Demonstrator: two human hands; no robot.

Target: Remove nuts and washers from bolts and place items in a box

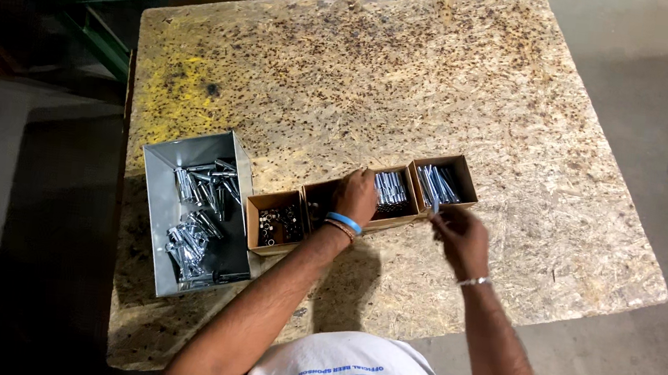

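Our left hand (356, 198) reaches into a cardboard box (317, 202), grip hidden; our right hand (460, 234) pinches a bolt (434, 201). Assembled pieces (196, 227) already fill the grey bin (156, 169) leftward; many bolts remain.

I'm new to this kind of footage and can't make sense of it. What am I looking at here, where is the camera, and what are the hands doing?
There is no machine here. A person wears a camera on the head, so the one picture looks straight down at their own two bare arms and a chipboard table.

On the table stands a grey metal bin holding shiny metal sleeves or bolts. Beside it sit three small cardboard boxes in a row: the left box holds small dark nuts or washers, the middle box and the right box hold slim silvery metal pieces.

The left hand, with a blue wristband, reaches into the middle box; what it grips is hidden. The right hand is just in front of the right box and seems to pinch a thin silvery piece, though it is too small to be sure.
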